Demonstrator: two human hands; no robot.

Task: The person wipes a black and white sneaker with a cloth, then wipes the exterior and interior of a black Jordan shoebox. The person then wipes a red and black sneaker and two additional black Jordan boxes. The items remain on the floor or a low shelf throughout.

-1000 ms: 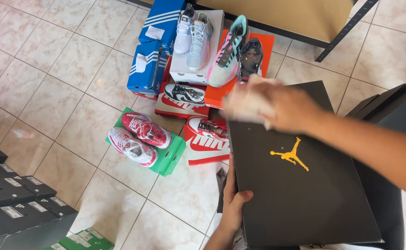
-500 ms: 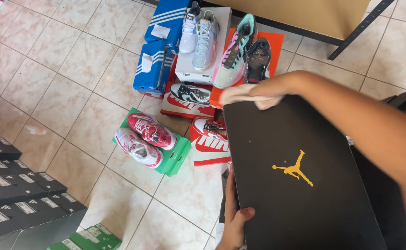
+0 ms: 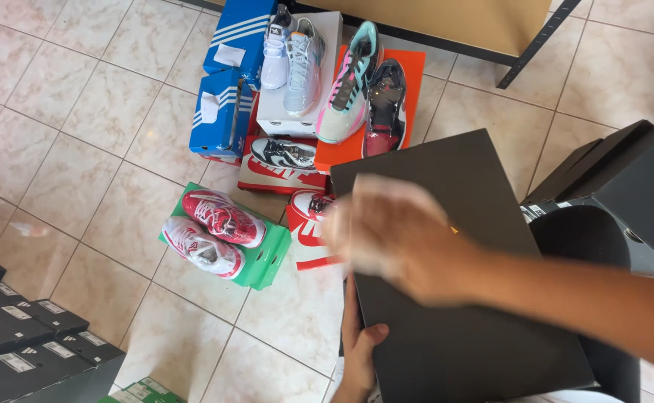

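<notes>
- Black box fills the lower middle and right of the frame, big flat lid facing up at the camera.
- Left hand is at the box's lower left edge, fingers clamped on the side of it from below.
- Right hand sits over the lid's upper left part, super blurry, so can't tell if the fingers are apart or together, or if it's actually touching the lid.
- Floor is beige tile, with a bunch of shoes laid out on boxes above and left of the black box.
- Red-and-white pair on a green box, left of centre.
- Two blue boxes stacked up near the top, a white pair on a white box just beside them.
- Teal-pink shoe and a dark one on an orange box, top middle.
- Black boxes piled in the lower left corner, more black ones at the right edge.
</notes>
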